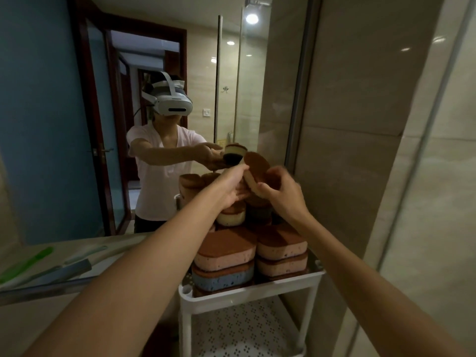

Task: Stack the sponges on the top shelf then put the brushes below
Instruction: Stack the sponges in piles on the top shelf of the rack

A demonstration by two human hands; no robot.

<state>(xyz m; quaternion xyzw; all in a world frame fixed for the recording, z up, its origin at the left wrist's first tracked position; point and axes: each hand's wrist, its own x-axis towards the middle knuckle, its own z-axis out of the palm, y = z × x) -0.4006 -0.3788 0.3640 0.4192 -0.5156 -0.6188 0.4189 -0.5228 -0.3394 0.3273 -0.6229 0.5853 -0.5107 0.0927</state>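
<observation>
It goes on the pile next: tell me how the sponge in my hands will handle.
Likely light and squashy: the sponge looks like foam under a scouring face. Flat, so unlikely to roll, but may tip off the uneven stacked sponges.

So the white plastic shelf cart [247, 292] sits right up against the big wall mirror [51, 124], with the beige tiled wall [360, 176] on its right. On the top shelf, front left, a pink brown-topped oval sponge [224, 253] lies on a blue speckled sponge [221, 278]. Just beside them on the right is a stack of two pink sponges [282, 251]. Behind those are more piles, a cream sponge [230, 219] left of a dark grey one [258, 213]. Above the back piles, the left hand [231, 186] and right hand [280, 191] hold a tilted brown-topped tan sponge [256, 167] between them. The perforated white lower shelf [244, 328] is underneath. Left of the cart, on the pale counter [25, 323], a green plastic brush [25, 264] lies beside a grey-blue brush [64, 269].
</observation>
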